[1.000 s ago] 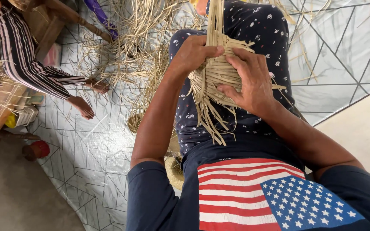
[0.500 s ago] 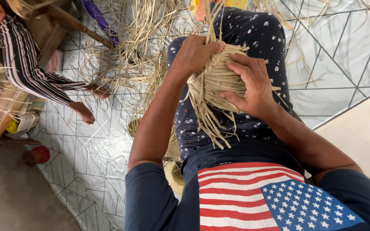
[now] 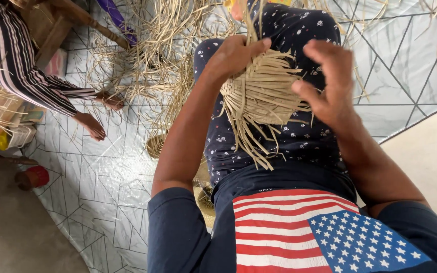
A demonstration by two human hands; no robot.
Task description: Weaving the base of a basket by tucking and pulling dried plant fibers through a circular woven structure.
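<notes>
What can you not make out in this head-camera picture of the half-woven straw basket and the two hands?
- Left hand: fingers hidden behind the half-woven tan straw basket.
- Right hand: motion-blurred; contact with the basket unclear.
- Upright strands: cut off by the top edge.
- Other person's striped sleeve: body cut off by the left edge.

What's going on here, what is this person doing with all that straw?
A seated person is working on a partly woven straw basket over their lap. The left hand grips its top edge, while the right hand is open beside it, fingers spread, just at the weave. Loose unwoven strips hang below. More straw strips lie scattered on the patterned mat, where another person's striped-trousered legs stretch out.
</notes>
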